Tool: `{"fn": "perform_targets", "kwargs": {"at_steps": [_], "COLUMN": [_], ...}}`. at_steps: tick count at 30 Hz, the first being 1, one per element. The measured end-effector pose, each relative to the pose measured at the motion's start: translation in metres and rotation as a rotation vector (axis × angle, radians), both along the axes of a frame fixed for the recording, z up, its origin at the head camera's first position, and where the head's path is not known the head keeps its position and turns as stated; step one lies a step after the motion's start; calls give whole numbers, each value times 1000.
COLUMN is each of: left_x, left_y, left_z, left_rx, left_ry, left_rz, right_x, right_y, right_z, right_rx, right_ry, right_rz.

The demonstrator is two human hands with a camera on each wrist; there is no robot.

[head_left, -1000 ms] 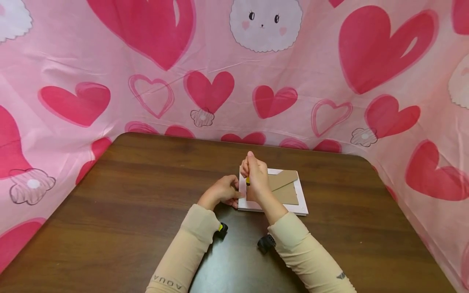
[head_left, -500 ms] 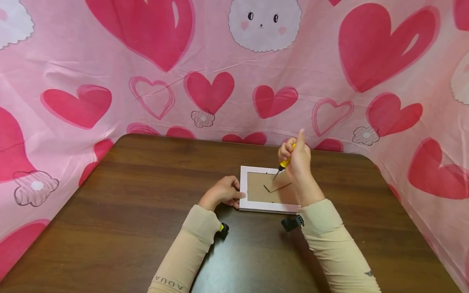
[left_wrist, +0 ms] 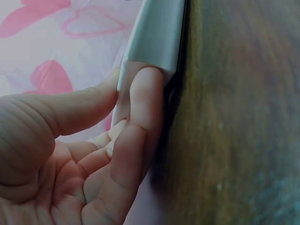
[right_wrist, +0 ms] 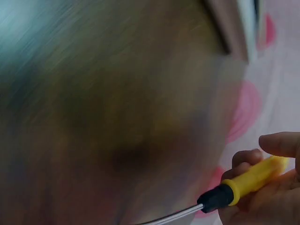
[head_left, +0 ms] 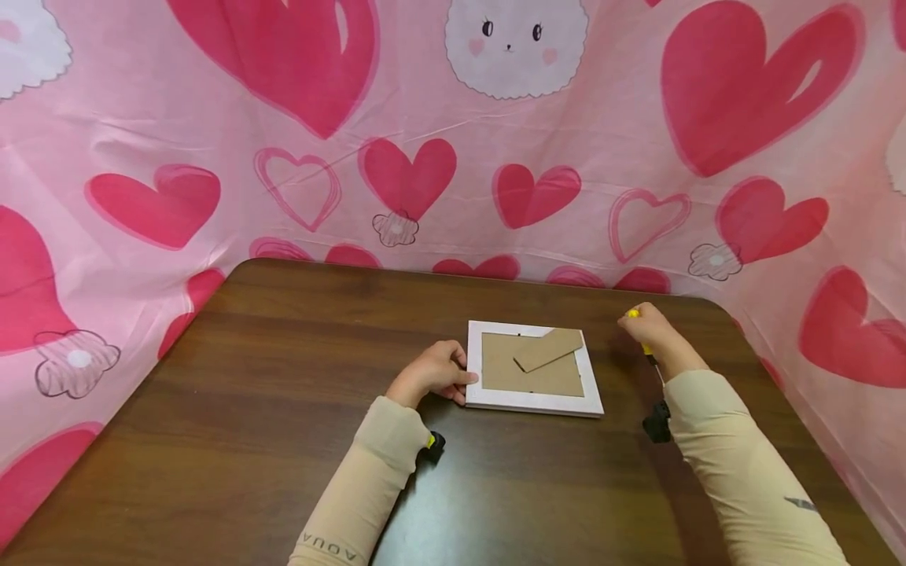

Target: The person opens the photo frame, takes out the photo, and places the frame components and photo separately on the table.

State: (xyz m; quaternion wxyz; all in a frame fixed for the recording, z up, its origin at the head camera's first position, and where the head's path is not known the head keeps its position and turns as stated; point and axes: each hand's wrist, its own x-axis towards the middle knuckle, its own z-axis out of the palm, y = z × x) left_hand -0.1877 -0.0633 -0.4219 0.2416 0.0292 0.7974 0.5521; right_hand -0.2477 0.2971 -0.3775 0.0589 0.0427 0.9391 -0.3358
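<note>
A white picture frame [head_left: 531,401] lies face down on the table, its brown backing board [head_left: 501,363] upward. On that board a brown stand flap [head_left: 554,347] sits slantwise, its upper end reaching over the frame's far right corner. Small dark tabs show along the board's edges. My left hand [head_left: 433,371] grips the frame's left side, thumb on top and fingers against the outer edge [left_wrist: 157,37]. Right of the frame, apart from it, my right hand [head_left: 653,330] holds a screwdriver [right_wrist: 255,180] by its yellow handle. Its metal shaft [right_wrist: 176,215] points back toward my forearm; the tip is hidden.
The dark wooden table [head_left: 283,377] stretches out on all sides of the frame. Behind it hangs a pink curtain [head_left: 467,126] printed with hearts. A small black device [head_left: 657,423] is strapped at my right wrist, another black device [head_left: 435,446] at my left.
My right hand has moved right with the screwdriver, from over the frame's left side, across it, to the table beyond. The flap and board are now uncovered. My left hand stays at the frame's left side.
</note>
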Motion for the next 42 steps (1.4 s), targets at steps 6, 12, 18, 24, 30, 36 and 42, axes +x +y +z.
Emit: {"fn": "perform_targets", "kwargs": {"at_steps": [6,12,18,24,30,36,42], "left_x": [0,0,1,8,27,39,38], "left_y": [1,2,-2,-3,9,15,10], "left_z": [1,1,10,28,38,29,16], "left_rx": [-19,-54,-157,-349,-408,-461,-403], "left_ry": [26,45,121,321,480,424,326], "left_rz": [-3,-2,20,61,-2,9,16], "right_x": [1,-2,-5,-10,-17,-18,-16], "right_y": [20,26,21,1,-28,-49,-53], "right_z": [-14,-18,-5,10,12,7,-3], "right_rx": [188,295,311,211,200,195,185], "right_ry": [15,16,28,69,178,131,62], "right_rz": [85,140,153,194,365,474,525]}}
